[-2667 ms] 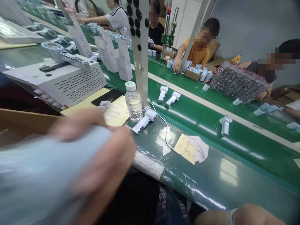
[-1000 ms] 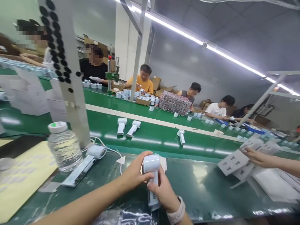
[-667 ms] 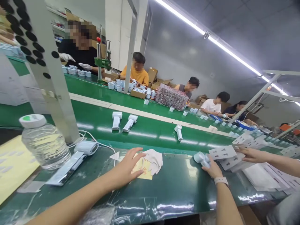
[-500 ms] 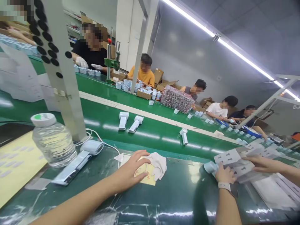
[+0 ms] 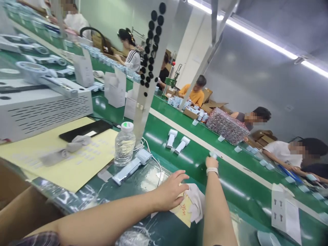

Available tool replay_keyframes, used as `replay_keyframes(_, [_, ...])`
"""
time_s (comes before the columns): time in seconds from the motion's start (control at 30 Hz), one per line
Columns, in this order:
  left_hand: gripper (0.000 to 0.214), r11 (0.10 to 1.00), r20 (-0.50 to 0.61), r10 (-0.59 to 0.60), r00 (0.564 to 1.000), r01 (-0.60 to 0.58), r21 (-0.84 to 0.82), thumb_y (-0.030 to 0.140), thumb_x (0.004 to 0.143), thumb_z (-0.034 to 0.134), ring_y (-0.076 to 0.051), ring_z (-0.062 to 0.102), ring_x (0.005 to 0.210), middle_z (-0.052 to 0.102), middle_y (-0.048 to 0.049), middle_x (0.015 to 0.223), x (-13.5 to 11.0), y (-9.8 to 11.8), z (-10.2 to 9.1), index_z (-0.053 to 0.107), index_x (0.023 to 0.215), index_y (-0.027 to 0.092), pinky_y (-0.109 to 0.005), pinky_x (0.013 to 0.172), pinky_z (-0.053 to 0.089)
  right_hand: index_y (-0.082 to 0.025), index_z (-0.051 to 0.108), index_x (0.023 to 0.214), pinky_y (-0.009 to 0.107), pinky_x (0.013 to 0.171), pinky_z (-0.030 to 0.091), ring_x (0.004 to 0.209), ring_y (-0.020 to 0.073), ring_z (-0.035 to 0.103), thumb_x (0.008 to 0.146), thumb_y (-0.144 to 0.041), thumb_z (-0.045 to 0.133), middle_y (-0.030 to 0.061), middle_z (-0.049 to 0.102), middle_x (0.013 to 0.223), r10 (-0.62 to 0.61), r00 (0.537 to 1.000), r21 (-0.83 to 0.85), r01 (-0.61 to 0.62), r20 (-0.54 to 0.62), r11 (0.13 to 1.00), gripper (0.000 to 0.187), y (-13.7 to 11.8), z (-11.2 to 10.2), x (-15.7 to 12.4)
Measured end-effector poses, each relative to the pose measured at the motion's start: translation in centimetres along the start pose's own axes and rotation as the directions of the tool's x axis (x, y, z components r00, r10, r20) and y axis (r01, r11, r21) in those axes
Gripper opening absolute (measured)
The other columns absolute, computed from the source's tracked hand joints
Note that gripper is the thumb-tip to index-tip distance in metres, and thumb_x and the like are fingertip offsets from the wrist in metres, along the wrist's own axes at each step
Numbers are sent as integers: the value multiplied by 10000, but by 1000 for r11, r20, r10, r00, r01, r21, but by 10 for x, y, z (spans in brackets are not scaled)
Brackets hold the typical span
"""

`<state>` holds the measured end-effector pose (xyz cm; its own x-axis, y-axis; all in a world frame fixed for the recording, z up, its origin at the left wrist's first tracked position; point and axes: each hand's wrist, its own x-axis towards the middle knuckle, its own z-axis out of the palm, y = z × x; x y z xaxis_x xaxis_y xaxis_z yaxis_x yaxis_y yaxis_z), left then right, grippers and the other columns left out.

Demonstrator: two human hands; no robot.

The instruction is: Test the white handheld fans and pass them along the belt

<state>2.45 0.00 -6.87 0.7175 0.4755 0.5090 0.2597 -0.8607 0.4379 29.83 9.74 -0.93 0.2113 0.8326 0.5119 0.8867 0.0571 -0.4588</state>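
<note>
One pale blue plastic device [image 5: 213,155], mostly hidden by the right hand [image 5: 212,163], is on the glossy green belt [image 5: 230,181], to the right of and beyond a clear plastic bottle with a white cap [image 5: 124,145]. The right hand wears a white watch strap [image 5: 212,170]; its fingers are out of sight, so whether they are closed on the device cannot be told. The hands are apart. The left hand [image 5: 170,192], right of the bottle, has its fingers spread and grips nothing, reaching over one yellow paper note with red writing [image 5: 183,212]; one crumpled white cloth [image 5: 196,203] lies partly on the note.

Two pale blue and silver T-shaped devices [image 5: 182,145] lie side by side on the belt, beyond the bottle and to its right. One more silver-handled device [image 5: 132,165] lies just beside the bottle, on its right. Left of the bottle, one black flat phone-like slab [image 5: 85,130] rests on one large yellow sheet [image 5: 69,177]. Far right of the bottle stands one white carton printed with four small dark pictures [image 5: 285,213].
</note>
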Motion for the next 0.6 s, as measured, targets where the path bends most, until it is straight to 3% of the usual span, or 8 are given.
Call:
replay_keyframes(0.1, [336, 1000, -46, -23, 999, 23, 6, 209, 806, 638, -384, 376, 1390, 529, -161, 1368, 1, -5, 4, 641, 1140, 178, -591, 1124, 418, -157, 625, 1216, 475, 947, 549, 1105, 247, 640, 953, -428, 630, 110, 637, 1256, 309, 938, -221, -271, 160, 937, 377, -50, 67, 8])
replay_keyframes(0.17, [294, 999, -89, -39, 995, 38, -12, 197, 808, 633, -371, 370, 1393, 536, -150, 1356, 2, -6, 5, 651, 1101, 184, -576, 1141, 403, -106, 659, 1136, 525, 982, 509, 1163, 307, 612, 924, -519, 631, 175, 624, 1268, 434, 875, -336, -351, 215, 874, 465, -80, 98, 5])
replay_keyframes(0.23, [260, 996, -126, -78, 989, 70, -63, 167, 804, 619, -357, 353, 1405, 530, -139, 1364, 4, -6, 3, 660, 1060, 192, -565, 1167, 372, -98, 664, 1111, 537, 1017, 472, 1204, 323, 582, 907, -550, 631, 193, 601, 1304, 492, 835, -406, -373, 244, 834, 497, -101, 111, 2])
replay_keyframes(0.33, [271, 940, -167, -243, 956, 190, -283, 150, 785, 622, -351, 308, 1433, 506, -140, 1403, 9, -6, -4, 667, 1049, 193, -580, 1214, 272, -147, 647, 1113, 475, 988, 484, 1126, 250, 609, 917, -483, 643, 109, 635, 1239, 492, 820, -432, -347, 291, 833, 389, -114, 97, -2])
replay_keyframes(0.4, [296, 724, -126, -482, 867, 313, -615, 188, 782, 661, -337, 316, 1435, 509, -152, 1407, 15, -9, -6, 659, 1078, 182, -559, 1245, 193, -142, 670, 998, 399, 888, 507, 969, 216, 639, 919, -424, 630, 92, 686, 1058, 446, 828, -403, -301, 338, 864, 295, -113, 73, -8])
replay_keyframes(0.5, [379, 189, 120, -718, 685, 358, -914, 387, 876, 629, -315, 449, 1360, 541, -193, 1376, 24, -17, -4, 604, 1176, 157, -539, 1219, 255, -147, 701, 807, 337, 734, 481, 795, 223, 624, 905, -359, 535, 97, 695, 832, 336, 857, -327, -212, 390, 921, 287, -112, 33, -33])
replay_keyframes(0.53, [434, 69, 190, -732, 654, 349, -935, 476, 915, 572, -309, 503, 1316, 558, -203, 1356, 27, -20, -3, 585, 1204, 153, -534, 1186, 316, -151, 710, 781, 336, 720, 474, 792, 234, 621, 895, -357, 508, 101, 695, 821, 299, 868, -301, -184, 397, 936, 310, -114, 21, -46])
replay_keyframes(0.6, [556, -110, 282, -706, 649, 294, -950, 619, 948, 457, -295, 584, 1231, 605, -206, 1304, 29, -24, -3, 579, 1216, 147, -504, 1118, 412, -157, 731, 802, 347, 770, 484, 870, 258, 629, 872, -388, 521, 107, 700, 905, 225, 884, -250, -128, 410, 960, 319, -121, 1, -80])
